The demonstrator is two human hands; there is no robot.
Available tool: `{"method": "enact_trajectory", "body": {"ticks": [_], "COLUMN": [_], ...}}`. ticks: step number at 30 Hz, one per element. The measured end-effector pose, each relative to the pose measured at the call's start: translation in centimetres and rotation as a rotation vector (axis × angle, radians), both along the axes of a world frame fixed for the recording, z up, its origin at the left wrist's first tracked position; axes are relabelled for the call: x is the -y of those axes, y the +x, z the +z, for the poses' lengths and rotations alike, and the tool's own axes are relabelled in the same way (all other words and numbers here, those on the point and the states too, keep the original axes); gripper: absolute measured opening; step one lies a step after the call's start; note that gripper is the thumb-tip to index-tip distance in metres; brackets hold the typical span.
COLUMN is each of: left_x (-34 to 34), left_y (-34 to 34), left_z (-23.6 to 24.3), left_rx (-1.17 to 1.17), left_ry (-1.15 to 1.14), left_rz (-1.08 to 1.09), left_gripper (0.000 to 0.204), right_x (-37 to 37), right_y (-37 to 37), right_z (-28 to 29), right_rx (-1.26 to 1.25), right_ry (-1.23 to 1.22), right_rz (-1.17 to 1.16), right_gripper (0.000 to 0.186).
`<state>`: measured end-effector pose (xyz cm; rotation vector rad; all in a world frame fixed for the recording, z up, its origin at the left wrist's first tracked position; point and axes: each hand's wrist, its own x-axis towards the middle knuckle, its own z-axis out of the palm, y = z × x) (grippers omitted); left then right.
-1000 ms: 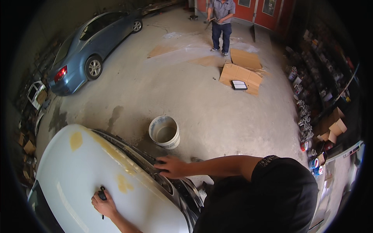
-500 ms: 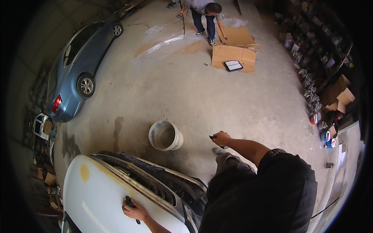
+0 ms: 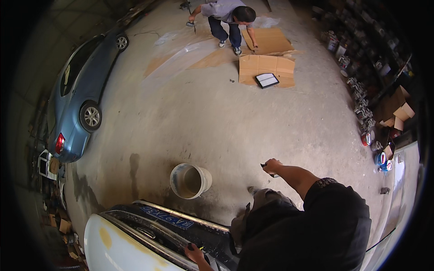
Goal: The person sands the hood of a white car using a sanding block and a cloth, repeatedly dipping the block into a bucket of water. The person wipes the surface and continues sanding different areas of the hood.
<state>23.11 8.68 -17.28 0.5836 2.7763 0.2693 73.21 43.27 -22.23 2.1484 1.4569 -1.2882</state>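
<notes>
Your right hand [image 3: 272, 166], centre-right of frame, is closed on a small dark object [image 3: 264, 166], with the white bucket [image 3: 190, 180] to its left. Left hand [image 3: 195, 252], bottom centre, grips a dark tool [image 3: 190, 247] on the white car's rear [image 3: 135, 244]; the right hand is nearer the bucket.

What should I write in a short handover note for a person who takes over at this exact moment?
Left hand: rests on the dark rear edge of the white car, closed around a small dark tool; its grip is only partly visible.
Right hand: raised out to the side above the concrete floor, holding a small dark object.
White bucket: stands on the floor behind the car, untouched.
Done: yellowish filler patches are on the white panel.
Left: cannot be judged from this view.
Another person bends over cardboard sheets far away.
</notes>
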Motion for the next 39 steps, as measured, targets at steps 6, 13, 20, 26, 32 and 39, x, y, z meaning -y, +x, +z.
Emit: {"method": "enact_trajectory", "body": {"ticks": [6,13,20,26,32,39], "left_x": [-2.8,-10.8,-20.2,-24.2,-24.1,-25.2], "left_y": [-2.1,-9.3,-13.5,-14.6,-14.8,-12.2], "left_z": [-2.5,-8.8,-15.1,-19.5,-21.9,-19.6], "left_rx": [0.158,0.568,0.403,0.484,0.709,0.639], "left_ry": [-0.149,-0.097,-0.126,-0.058,0.019,-0.004], "left_rz": [0.241,0.274,-0.23,-0.288,-0.176,-0.242], "left_gripper": [0.066,0.06,0.054,0.046,0.044,0.035], "right_x": [-1.2,-3.0,-4.0,-3.4,-7.5,-16.0], "right_y": [-0.9,-4.8,-8.1,-9.2,-12.8,-11.9], "right_z": [-2.7,-1.8,3.4,2.2,4.3,-6.0], "right_rx": [0.101,-0.014,0.04,0.079,0.179,0.043], "right_ry": [-0.042,0.033,0.101,-0.003,0.007,-0.021], "right_rz": [-0.004,0.073,-0.18,-0.164,-0.035,0.328], "right_gripper": [0.043,0.051,0.047,0.045,0.042,0.037]}}
